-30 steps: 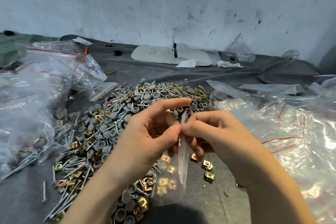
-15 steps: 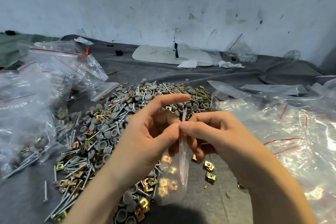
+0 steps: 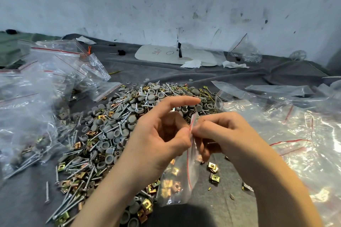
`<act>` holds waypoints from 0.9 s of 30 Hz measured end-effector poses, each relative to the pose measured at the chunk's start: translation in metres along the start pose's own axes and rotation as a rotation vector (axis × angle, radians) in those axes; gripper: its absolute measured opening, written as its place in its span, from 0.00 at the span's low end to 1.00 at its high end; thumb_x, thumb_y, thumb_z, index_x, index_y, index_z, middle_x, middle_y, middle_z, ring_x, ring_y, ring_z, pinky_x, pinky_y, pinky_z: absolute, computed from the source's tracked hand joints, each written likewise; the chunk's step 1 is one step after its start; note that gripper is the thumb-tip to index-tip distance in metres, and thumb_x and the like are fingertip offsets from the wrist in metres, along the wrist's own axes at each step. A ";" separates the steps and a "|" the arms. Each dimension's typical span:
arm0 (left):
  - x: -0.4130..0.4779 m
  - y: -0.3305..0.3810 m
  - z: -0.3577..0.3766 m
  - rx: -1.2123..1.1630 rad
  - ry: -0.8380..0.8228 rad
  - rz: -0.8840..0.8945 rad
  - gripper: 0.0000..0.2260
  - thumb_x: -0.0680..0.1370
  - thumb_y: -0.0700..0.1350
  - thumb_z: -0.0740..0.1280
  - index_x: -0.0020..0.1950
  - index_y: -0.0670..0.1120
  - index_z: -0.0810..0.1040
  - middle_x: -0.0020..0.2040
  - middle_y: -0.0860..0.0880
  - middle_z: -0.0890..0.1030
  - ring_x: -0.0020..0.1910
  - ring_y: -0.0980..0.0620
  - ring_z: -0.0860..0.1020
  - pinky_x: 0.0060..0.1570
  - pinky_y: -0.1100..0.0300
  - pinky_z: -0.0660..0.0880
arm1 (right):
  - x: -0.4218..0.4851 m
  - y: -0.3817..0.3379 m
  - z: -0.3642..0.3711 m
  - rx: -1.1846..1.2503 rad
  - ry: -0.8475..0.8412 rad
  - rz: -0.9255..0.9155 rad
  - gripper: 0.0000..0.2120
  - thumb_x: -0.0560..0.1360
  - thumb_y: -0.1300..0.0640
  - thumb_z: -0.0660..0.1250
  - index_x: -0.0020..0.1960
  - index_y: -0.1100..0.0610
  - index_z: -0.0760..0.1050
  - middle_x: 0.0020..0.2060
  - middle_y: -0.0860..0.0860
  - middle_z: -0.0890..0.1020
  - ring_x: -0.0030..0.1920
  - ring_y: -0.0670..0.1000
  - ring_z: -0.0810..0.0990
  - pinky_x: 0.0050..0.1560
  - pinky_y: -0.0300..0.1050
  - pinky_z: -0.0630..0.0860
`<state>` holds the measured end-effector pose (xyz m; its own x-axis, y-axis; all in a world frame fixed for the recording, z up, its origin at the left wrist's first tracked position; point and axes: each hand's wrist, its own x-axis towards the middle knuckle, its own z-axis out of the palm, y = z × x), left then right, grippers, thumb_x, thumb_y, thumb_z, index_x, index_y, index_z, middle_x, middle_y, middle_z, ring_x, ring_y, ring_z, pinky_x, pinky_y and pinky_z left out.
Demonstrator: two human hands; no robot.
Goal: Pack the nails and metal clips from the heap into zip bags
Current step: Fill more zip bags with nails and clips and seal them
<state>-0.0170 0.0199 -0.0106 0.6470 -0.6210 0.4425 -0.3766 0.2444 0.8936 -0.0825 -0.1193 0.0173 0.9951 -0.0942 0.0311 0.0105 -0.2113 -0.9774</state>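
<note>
Zip bag [image 3: 175, 186] still pinched: left hand [image 3: 158, 134], right hand [image 3: 227, 134].

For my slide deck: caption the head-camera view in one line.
Left hand and right hand pinch a zip bag of metal clips beside the heap of nails.

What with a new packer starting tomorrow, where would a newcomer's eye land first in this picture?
First, the hands at centre: the left hand and right hand pinch the red-striped top of a small zip bag that holds brass-coloured clips. Behind and left of them the heap of nails, grey caps and clips sprawls over dark cloth. Filled bags lie at left and a pile of clear bags at right.
</note>
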 end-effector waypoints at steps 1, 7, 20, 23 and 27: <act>0.000 0.000 0.000 -0.012 0.007 -0.009 0.15 0.70 0.46 0.66 0.55 0.58 0.78 0.32 0.51 0.77 0.31 0.55 0.74 0.31 0.66 0.71 | 0.001 0.001 0.001 0.012 0.015 0.000 0.10 0.65 0.57 0.63 0.28 0.57 0.78 0.23 0.51 0.74 0.26 0.48 0.70 0.28 0.39 0.68; -0.003 0.004 -0.001 0.041 -0.056 -0.040 0.11 0.70 0.51 0.68 0.49 0.55 0.70 0.36 0.52 0.77 0.32 0.55 0.74 0.31 0.62 0.71 | 0.005 0.005 0.002 -0.040 0.110 -0.019 0.10 0.62 0.57 0.61 0.23 0.55 0.75 0.20 0.48 0.71 0.23 0.46 0.68 0.25 0.37 0.67; -0.005 0.006 -0.003 0.215 -0.125 -0.048 0.20 0.69 0.46 0.63 0.60 0.58 0.69 0.37 0.44 0.74 0.32 0.49 0.69 0.31 0.53 0.68 | 0.004 0.003 0.010 -0.197 0.174 -0.061 0.12 0.63 0.54 0.63 0.26 0.61 0.69 0.22 0.51 0.67 0.28 0.50 0.65 0.33 0.48 0.62; -0.004 0.001 -0.004 0.201 -0.090 -0.050 0.20 0.71 0.44 0.64 0.60 0.61 0.69 0.35 0.40 0.74 0.29 0.54 0.67 0.28 0.60 0.63 | 0.004 0.003 0.013 -0.193 0.171 -0.049 0.13 0.61 0.54 0.63 0.28 0.64 0.69 0.22 0.51 0.66 0.28 0.50 0.64 0.32 0.47 0.61; -0.003 0.000 -0.004 0.216 -0.092 -0.019 0.22 0.73 0.41 0.63 0.63 0.62 0.69 0.31 0.48 0.73 0.27 0.56 0.65 0.28 0.64 0.63 | 0.004 0.001 0.015 -0.194 0.187 -0.040 0.14 0.61 0.52 0.63 0.29 0.65 0.70 0.21 0.50 0.67 0.27 0.49 0.65 0.32 0.47 0.63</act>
<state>-0.0164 0.0253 -0.0118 0.5960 -0.6918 0.4077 -0.5044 0.0726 0.8604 -0.0771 -0.1049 0.0134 0.9585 -0.2563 0.1251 0.0127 -0.3997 -0.9166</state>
